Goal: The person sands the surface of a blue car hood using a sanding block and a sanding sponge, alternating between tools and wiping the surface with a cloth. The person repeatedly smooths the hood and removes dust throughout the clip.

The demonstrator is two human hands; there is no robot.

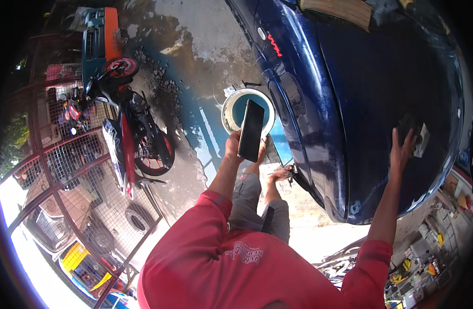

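My left hand (233,145) grips a dark smartphone (253,129), its black screen facing up. Behind the phone is a white round bucket (227,109) with bluish liquid inside, partly covered by the phone and my hand. My right hand (402,149) rests on a dark blue car's broad panel (373,103), fingers stretched and apart. Just beside its fingertips lies a small pale flat pad or block (422,140). A dull dark smudge shows on the paint near those fingers.
A red and black motorcycle (143,139) stands at the left, by a red-framed mesh fence (51,170). A tan cardboard-like piece (339,11) lies on the car's far end. Cluttered tools and parts (416,268) fill the lower right. The ground near the bucket is wet.
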